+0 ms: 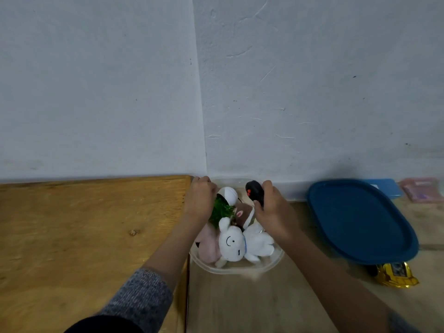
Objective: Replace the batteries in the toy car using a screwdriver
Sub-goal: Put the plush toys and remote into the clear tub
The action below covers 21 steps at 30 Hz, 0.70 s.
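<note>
A clear plastic tub point(276, 259) of toys stands on the floor by the wall. My right hand point(272, 210) is shut on a black remote control point(254, 191) with red buttons, held over the tub's far end. My left hand point(200, 200) reaches into the tub's far left corner beside a white ball-shaped toy point(229, 194); what its fingers touch is hidden. A gold toy car point(395, 273) lies on the floor at the right, partly under a blue lid point(360, 219). No screwdriver or batteries are in view.
The tub holds a white plush rabbit point(234, 243), a pink plush point(210, 243), a brown plush point(243, 213) and something green point(221, 210). A wooden board point(84, 236) lies to the left. A blue box point(386, 187) and a pink pack point(421, 189) sit against the wall.
</note>
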{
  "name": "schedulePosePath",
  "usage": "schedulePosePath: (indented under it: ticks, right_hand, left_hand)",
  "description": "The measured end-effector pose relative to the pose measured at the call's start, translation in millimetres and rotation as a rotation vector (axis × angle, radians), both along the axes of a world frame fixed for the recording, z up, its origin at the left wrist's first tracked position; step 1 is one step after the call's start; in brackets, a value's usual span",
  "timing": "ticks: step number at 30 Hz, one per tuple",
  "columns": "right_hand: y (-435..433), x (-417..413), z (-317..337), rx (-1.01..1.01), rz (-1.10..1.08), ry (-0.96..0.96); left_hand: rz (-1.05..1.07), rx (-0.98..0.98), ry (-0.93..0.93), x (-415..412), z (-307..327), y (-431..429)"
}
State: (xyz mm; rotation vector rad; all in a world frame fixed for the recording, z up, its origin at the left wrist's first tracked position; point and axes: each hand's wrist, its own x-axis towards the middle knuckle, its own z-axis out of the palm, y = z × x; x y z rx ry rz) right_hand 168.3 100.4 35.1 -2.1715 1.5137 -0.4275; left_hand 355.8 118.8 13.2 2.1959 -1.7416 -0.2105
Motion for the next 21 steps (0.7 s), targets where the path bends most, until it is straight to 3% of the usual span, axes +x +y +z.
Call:
schedulePosePath:
  ticks: [6,12,16,19,21]
  right_hand:
    - [-9.2,8.4,0.8,-0.081,-0.023,0.287]
    - [-18.3,21.5,-9.4,-0.035,0.109,0.49]
    - [-21.0,25.0,-20.3,0.074,0.068,0.404]
    - [-17.4,20.7,-30.0,0.166,-0.005,0.157]
    - [-11.3,18.7,-34.4,0.16,0.063,0.166]
  left_hand:
    - [0.097,0.143,-0.052,-14.5,1.0,-12.5]
    - [0.069,0.217,-0.132,-15.3,-9.8,-19.0]
    - [0.083,0.269,-0.055,-19.1,-15.3,-18.2]
    - [0.134,0.285,0.134,-22.6,-19.7,-14.5]
    - [0.157,0.256,0.251,-22.3,-22.9,-10.1]
